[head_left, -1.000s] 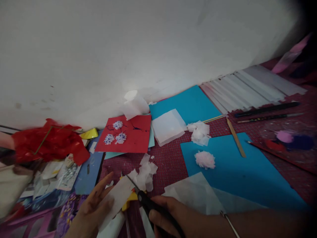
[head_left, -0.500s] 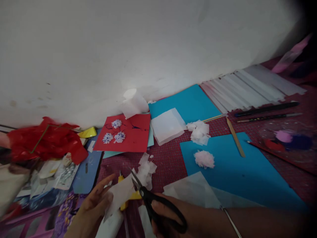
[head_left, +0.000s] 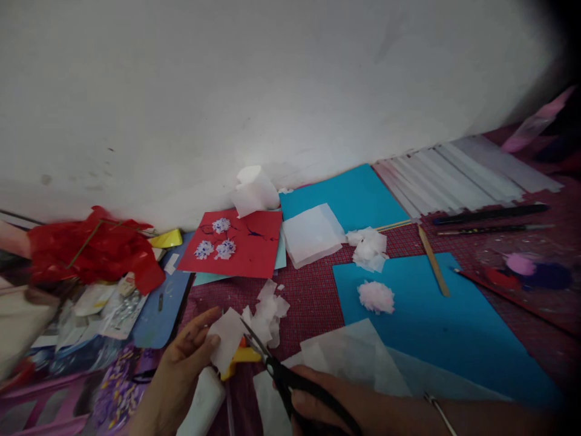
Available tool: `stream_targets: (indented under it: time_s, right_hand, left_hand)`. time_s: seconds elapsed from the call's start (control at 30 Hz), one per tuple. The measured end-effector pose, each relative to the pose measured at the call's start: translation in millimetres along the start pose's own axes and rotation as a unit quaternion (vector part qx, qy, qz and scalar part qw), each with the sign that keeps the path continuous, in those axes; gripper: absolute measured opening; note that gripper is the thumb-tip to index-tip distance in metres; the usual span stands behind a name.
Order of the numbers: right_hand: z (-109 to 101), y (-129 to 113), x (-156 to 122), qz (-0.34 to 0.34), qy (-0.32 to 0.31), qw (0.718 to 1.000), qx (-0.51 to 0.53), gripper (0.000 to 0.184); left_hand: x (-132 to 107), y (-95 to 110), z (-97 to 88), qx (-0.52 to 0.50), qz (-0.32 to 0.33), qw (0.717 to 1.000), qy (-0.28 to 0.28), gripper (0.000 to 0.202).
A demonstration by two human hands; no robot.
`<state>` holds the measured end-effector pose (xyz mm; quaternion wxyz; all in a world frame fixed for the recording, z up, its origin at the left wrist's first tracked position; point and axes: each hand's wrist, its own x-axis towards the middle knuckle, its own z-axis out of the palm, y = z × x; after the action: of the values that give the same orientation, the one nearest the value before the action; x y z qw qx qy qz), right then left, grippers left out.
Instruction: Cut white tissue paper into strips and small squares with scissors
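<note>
Between the thumb and fingers of my left hand (head_left: 188,351) is a small piece of white tissue paper (head_left: 227,339). My right hand (head_left: 327,393) grips black-handled scissors (head_left: 272,366), their blades pointing up and left beside the paper's right edge. Behind the blades lies a small heap of cut tissue scraps (head_left: 270,312) on the dark red cloth. Below the held paper I see a yellow tool (head_left: 245,356), partly covered, and a white bottle-like object (head_left: 202,402). Sheets of translucent paper (head_left: 351,354) lie by my right wrist.
A pale pink paper puff (head_left: 376,297) sits on a blue sheet (head_left: 422,309). Further back are a red card with flowers (head_left: 245,260), a tissue stack (head_left: 313,236) and a toilet roll (head_left: 254,189). A wooden stick (head_left: 433,260) and brushes lie right; a red bag (head_left: 95,248) lies left.
The scissors have drawn slightly down and right, away from the held paper. The piece in my left hand now looks smaller, and a bit more paper shows beside the scrap heap.
</note>
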<state>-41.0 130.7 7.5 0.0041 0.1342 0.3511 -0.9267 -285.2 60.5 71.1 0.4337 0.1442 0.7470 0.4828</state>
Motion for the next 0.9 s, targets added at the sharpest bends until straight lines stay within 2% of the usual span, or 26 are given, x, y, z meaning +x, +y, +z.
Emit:
stream_targets:
  time_s: [0.17, 0.37, 0.6, 0.9]
  right_hand:
    - [7, -10, 0, -0.01, -0.011, 1.0, 0.013, 0.07]
    - [12, -19, -8, -0.004, 0.002, 1.0, -0.014, 0.074]
    - [15, -9, -7, -0.008, -0.006, 1.0, -0.02, 0.076]
    - [18, -8, -4, 0.005, 0.046, 0.999, -0.019, 0.072]
  left_hand:
    - [-3, -4, 2.9, -0.009, -0.011, 1.0, -0.02, 0.067]
    - [-10, -7, 7.4, 0.003, -0.011, 0.999, -0.04, 0.075]
    - [-9, -14, 5.4, 0.023, 0.001, 0.998, -0.059, 0.069]
    - [-4, -14, 8.1, 0.002, -0.008, 0.997, -0.083, 0.062]
